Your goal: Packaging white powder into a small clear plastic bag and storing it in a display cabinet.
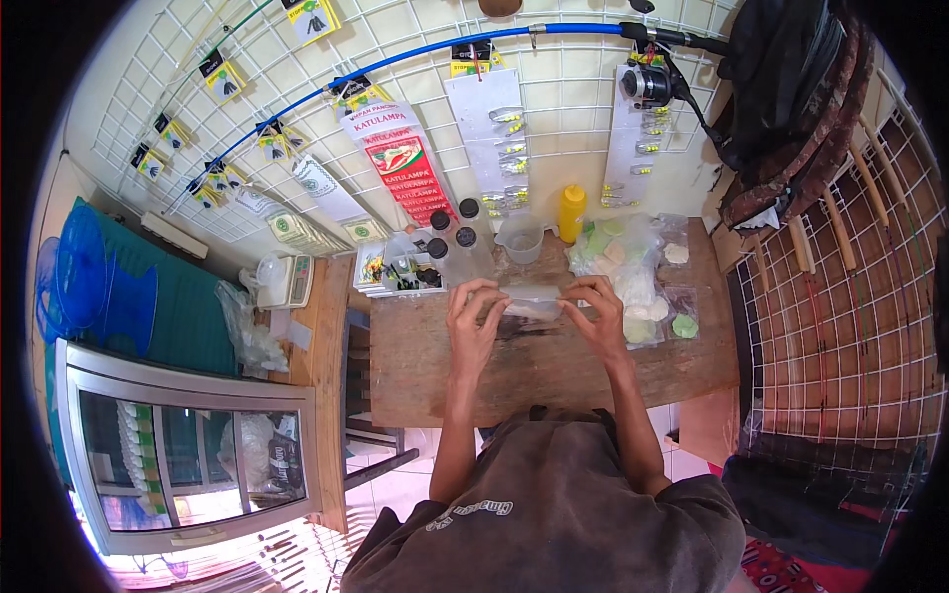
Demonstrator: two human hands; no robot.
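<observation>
Both my hands hold a small clear plastic bag [531, 304] over the wooden table [422, 356]. My left hand [473, 315] pinches its left end between thumb and fingers, and my right hand [597, 311] pinches the right end. Something pale shows in the bag's lower part; what it is cannot be told. Beyond my right hand lies a pile of plastic bags [619, 256] with green, white and peach-coloured contents. At its right, two small flat bags hold a white lump [675, 253] and a green lump [684, 325]. A translucent plastic measuring jug [523, 241] stands beyond the held bag.
Dark-capped clear bottles [467, 256] stand beside a white compartment box [400, 268]. A yellow squeeze bottle [572, 213] stands near the wall. On the left are a digital scale [289, 282] and a glass display case [193, 452]. A blue fishing rod [415, 53] crosses the wall grid.
</observation>
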